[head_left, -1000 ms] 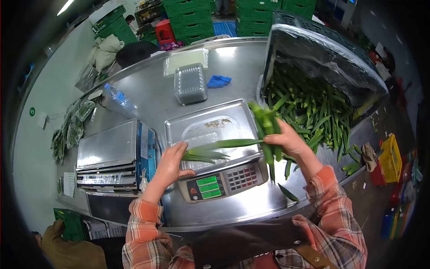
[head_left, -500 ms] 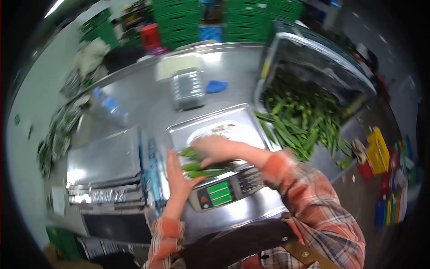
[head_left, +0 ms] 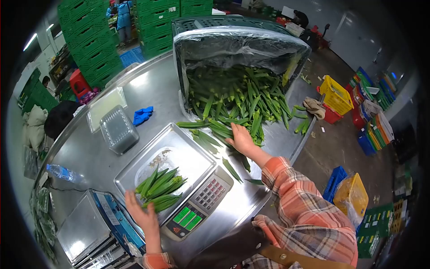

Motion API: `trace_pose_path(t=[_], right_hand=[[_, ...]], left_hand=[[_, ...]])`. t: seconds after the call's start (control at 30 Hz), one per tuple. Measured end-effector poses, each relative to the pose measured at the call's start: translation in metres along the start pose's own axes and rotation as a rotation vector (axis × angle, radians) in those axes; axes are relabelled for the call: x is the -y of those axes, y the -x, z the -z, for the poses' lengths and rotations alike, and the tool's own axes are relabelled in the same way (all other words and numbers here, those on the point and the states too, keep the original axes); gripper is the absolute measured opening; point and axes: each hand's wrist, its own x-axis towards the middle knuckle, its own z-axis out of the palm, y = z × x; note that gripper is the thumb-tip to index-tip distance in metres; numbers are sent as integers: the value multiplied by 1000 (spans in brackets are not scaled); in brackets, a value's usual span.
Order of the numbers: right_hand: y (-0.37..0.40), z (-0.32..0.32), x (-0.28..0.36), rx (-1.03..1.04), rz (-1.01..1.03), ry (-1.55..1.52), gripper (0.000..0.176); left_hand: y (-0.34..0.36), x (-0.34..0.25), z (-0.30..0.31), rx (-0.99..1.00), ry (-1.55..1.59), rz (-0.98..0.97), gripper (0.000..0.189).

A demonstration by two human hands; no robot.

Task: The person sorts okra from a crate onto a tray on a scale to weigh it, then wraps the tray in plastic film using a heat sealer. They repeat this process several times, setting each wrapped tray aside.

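A bunch of green okra pods (head_left: 160, 188) lies in a clear tray on the steel pan of a weighing scale (head_left: 179, 154). My left hand (head_left: 139, 213) is spread open at the scale's near left edge, fingertips beside the pods. My right hand (head_left: 241, 138) reaches across to the loose okra pile (head_left: 237, 103) that spills from a plastic-lined crate (head_left: 233, 47) onto the table, fingers resting on the pods. I cannot tell whether it grips any. The scale's green display (head_left: 187, 218) faces me.
A stack of clear plastic trays (head_left: 117, 129), a blue cloth (head_left: 142, 114) and a water bottle (head_left: 62, 172) sit on the steel table. A box-shaped machine (head_left: 96, 228) stands at my left. Green crates (head_left: 94, 40) are stacked behind; coloured crates litter the floor on the right.
My right hand laid its okra on the scale, then moved right to the loose pile. The view swung right. My left hand stayed at the scale's edge.
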Motion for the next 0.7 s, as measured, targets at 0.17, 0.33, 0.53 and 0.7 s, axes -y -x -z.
trace_pose_path(t=[0.17, 0.33, 0.53, 0.7], right_hand=[[-3, -43, -40, 98, 234, 244, 42], [-16, 23, 11, -28, 124, -288, 54], [-15, 50, 185, 313, 820, -586, 57], [-5, 18, 234, 473, 1010, -399, 59]], left_hand=[[32, -44, 47, -99, 672, 618, 25], [196, -76, 74, 486, 697, 755, 25], [199, -84, 55, 495, 654, 749, 27], [203, -83, 53, 464, 679, 755, 29]])
